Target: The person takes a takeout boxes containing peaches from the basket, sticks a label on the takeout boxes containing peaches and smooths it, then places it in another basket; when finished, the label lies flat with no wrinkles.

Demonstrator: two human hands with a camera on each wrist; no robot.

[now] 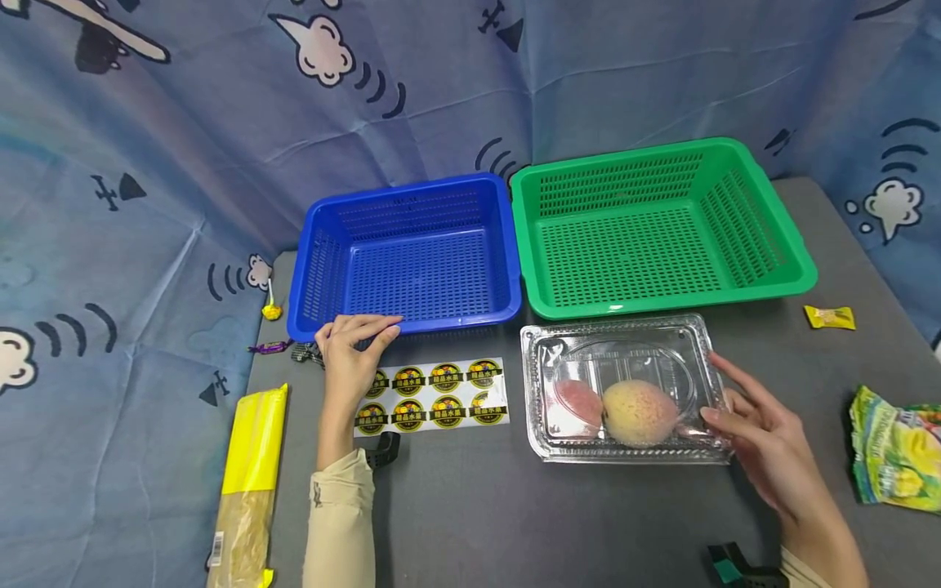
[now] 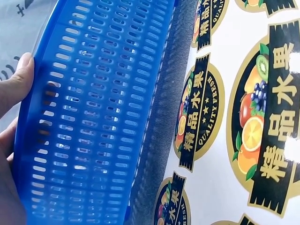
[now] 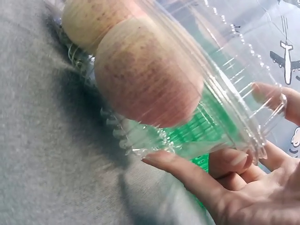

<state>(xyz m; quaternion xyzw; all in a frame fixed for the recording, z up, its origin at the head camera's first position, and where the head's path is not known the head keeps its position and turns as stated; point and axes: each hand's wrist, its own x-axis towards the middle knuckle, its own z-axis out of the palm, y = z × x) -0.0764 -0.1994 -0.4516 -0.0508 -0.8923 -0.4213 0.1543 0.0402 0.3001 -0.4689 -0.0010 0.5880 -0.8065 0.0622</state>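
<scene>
My left hand (image 1: 351,359) holds the front rim of the blue plastic basket (image 1: 404,327); in the left wrist view some fingers show through its slots. Just in front of that basket lies a white sheet of round fruit stickers (image 1: 447,396), black and gold. A clear lidded plastic box (image 1: 540,392) is gripped at its right side by my right hand (image 1: 768,445), thumb near the front edge and fingers along the side. Inside the box are a yellow-pink peach (image 1: 639,412) and a redder peach (image 1: 577,408). The right wrist view shows the box tilted close over the cloth.
A green basket (image 1: 801,273) stands beside the blue one, behind the box. To the right are a yellow wrapped candy (image 1: 829,318) and a green-yellow bag (image 1: 900,449). At left lie a yellow packet (image 1: 253,449), a purple candy (image 1: 269,347) and a lollipop (image 1: 271,310).
</scene>
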